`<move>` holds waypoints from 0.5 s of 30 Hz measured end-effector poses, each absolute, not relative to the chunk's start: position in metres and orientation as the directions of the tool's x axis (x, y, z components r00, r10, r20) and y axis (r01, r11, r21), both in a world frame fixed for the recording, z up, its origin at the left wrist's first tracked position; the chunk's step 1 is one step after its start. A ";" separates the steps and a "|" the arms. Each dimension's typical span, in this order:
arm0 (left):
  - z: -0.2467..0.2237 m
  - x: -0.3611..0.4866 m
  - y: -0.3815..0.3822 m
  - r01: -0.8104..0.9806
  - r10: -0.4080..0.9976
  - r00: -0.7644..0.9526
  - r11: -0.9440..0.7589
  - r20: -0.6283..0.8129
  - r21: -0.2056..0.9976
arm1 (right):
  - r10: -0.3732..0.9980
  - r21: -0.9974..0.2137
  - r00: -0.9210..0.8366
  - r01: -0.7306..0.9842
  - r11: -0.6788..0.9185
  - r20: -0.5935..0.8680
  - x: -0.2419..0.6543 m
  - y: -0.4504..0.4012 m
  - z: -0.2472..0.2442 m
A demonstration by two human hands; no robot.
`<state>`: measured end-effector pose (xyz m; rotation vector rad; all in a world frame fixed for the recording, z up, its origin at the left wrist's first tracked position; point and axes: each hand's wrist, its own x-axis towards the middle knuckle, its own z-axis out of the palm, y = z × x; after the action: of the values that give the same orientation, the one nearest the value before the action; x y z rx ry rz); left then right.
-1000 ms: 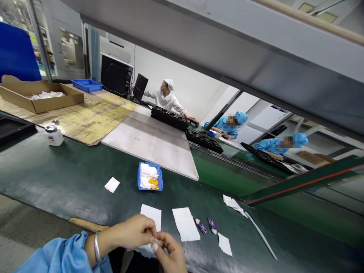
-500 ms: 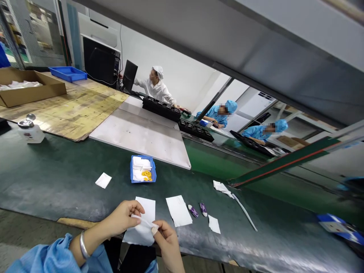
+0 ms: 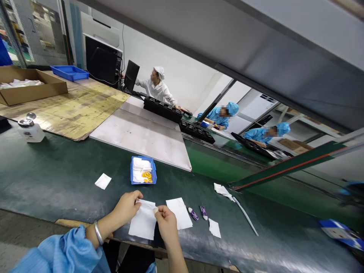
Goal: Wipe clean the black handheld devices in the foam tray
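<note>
Both my hands pinch the upper corners of a thin white wipe (image 3: pixel 143 223) near the bench's front edge. My left hand (image 3: pixel 127 207), with a bracelet on the wrist, grips the upper left corner. At the upper right corner, my right hand (image 3: pixel 167 222) pinches between thumb and forefinger. The wipe looks flat and spread. Whether it is paper or cloth I cannot tell. Just right of my right hand lies a stack of white sheets (image 3: pixel 179 213). Beside that are two small purple-and-white items (image 3: pixel 193 214) and a smaller white piece (image 3: pixel 214 228).
A blue tray (image 3: pixel 131 172) holds folded white pieces and yellow discs. Left of it lies a folded white piece (image 3: pixel 103 181). A pump bottle (image 3: pixel 32 132) stands far left. A white tube (image 3: pixel 245 216) lies to the right. Several co-workers sit across the bench.
My hands have moved slightly up and away from me. The wipe, bunched and hanging over the edge before, now spreads flatter over the bench.
</note>
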<state>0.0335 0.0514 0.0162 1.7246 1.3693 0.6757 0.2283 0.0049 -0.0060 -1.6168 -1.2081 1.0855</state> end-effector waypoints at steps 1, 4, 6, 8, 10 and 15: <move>0.016 0.035 0.053 0.554 0.962 0.265 -0.094 -0.068 0.828 | 0.972 -0.937 0.177 0.285 -0.203 -0.157 0.228 0.007 -0.007; 0.014 0.037 0.057 0.623 0.962 0.264 -0.119 -0.064 0.773 | 0.967 -0.912 0.203 0.349 -0.216 -0.152 0.228 0.013 -0.010; 0.012 0.039 0.058 0.656 0.961 0.267 -0.127 -0.071 0.744 | 0.964 -0.895 0.217 0.384 -0.226 -0.150 0.230 0.015 -0.013; 0.011 0.040 0.058 0.681 0.960 0.269 -0.131 -0.079 0.721 | 0.961 -0.877 0.231 0.417 -0.238 -0.151 0.231 0.017 -0.015; 0.010 0.040 0.059 0.699 0.959 0.271 -0.133 -0.088 0.702 | 0.958 -0.858 0.243 0.449 -0.250 -0.152 0.232 0.019 -0.017; 0.010 0.040 0.059 0.731 0.955 0.275 -0.133 -0.111 0.670 | 0.951 -0.810 0.276 0.520 -0.270 -0.140 0.231 0.019 -0.016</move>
<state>0.0402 0.0592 0.0098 1.9243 1.5142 0.4619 0.2309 0.0193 -0.0159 -1.9017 -1.3222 0.8521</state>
